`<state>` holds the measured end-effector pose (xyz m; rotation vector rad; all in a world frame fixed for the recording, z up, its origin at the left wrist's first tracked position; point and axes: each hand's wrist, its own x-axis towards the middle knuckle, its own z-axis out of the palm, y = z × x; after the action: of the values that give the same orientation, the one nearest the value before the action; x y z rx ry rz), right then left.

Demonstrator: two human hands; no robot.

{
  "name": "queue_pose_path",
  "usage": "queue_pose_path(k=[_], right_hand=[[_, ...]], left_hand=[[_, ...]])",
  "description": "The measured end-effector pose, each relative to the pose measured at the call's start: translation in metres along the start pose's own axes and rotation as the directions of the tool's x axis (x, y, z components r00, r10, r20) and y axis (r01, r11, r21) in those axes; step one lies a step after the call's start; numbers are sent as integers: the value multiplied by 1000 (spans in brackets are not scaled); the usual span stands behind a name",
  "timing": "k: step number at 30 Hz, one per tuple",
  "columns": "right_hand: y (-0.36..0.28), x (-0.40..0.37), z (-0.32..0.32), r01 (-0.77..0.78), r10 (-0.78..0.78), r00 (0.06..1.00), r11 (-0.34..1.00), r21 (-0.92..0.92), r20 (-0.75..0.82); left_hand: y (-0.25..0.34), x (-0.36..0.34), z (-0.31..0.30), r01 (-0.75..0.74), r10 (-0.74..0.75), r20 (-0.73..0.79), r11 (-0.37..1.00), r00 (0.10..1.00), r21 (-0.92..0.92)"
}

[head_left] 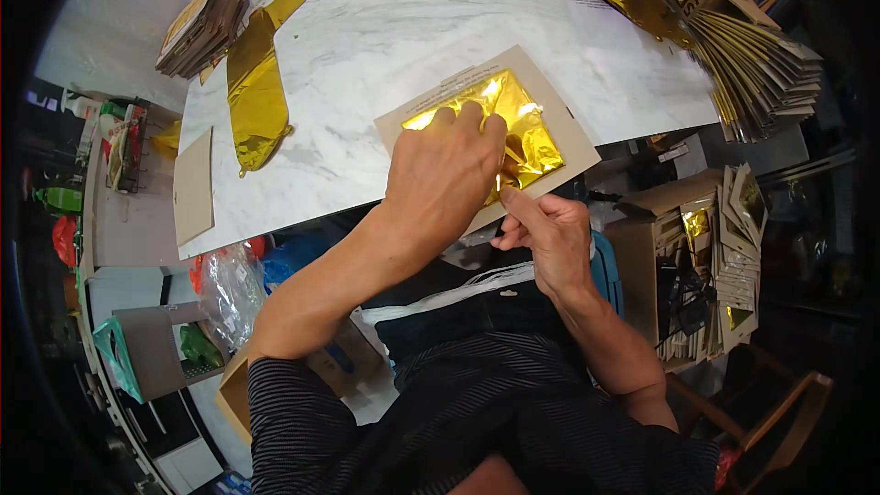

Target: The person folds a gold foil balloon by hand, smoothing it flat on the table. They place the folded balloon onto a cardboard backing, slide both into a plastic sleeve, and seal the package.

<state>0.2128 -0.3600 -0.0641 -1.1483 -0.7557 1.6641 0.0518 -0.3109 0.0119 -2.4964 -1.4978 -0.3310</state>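
A shiny gold foil sheet (pixel 536 136), folded into a square, lies on a tan cardboard piece (pixel 573 133) at the front edge of the marble-patterned table (pixel 348 82). Across the foil's left part rests my left hand (pixel 449 160), knuckles up with the fingers bent; what its fingertips hold, if anything, is hidden. My right hand (pixel 550 234) is at the near edge of the card, its thumb and index finger pinched together at the lower edge of the foil. A small dark item shows by its curled fingers, too small to name.
Flat gold foil pieces (pixel 257 96) lie at the table's left and far side. A cardboard stack (pixel 200 27) stands far left, fanned cards (pixel 756 64) far right. A single card (pixel 194 185) lies near left. An open box of packed cards (pixel 706 266) is right, above a wooden chair (pixel 788 422).
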Motion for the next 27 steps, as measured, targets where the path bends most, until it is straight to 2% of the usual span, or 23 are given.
queue_pose_path(k=[2,3,5,6,8,9,11,13,15,17,18,21,27], right_hand=[[1,0,0,0,0,1000,1000,-5,15],[1,1,1,-1,0,1000,1000,25,16],[3,2,2,-2,1,1000,999,54,15],[4,4,2,-7,5,1000,998,56,25],[4,3,0,-13,11,1000,998,59,29],[3,2,-1,-18,15,999,997,68,40],[4,2,-5,-27,22,998,997,75,59],[10,2,-15,82,-84,994,996,24,74],[12,-1,-22,106,-105,991,994,-10,87],[15,-3,-24,249,-250,968,967,44,10],[16,-2,-24,263,-263,965,962,70,-11],[22,4,-27,294,-292,956,949,116,-37],[22,19,-22,238,-239,971,949,206,-21]], left_hand=[[2,-2,-6,-19,25,61,996,998,-92],[3,-2,-9,-18,24,59,996,998,-91],[7,-4,-12,18,0,158,993,987,-113],[7,-6,-11,16,2,157,993,988,-114],[4,-13,-4,-16,26,59,984,998,-176],[2,-17,0,-15,26,60,984,998,-177],[-4,-26,8,-78,103,68,953,992,-293],[-7,-33,12,-86,115,71,942,991,-323],[-9,-37,17,-93,126,71,930,989,-354],[-12,-39,20,-106,140,70,928,988,-358],[-13,-39,21,-94,126,66,929,990,-357],[-15,-40,21,-93,133,92,932,987,-350],[-14,-49,19,-104,113,-3,900,994,-424]])
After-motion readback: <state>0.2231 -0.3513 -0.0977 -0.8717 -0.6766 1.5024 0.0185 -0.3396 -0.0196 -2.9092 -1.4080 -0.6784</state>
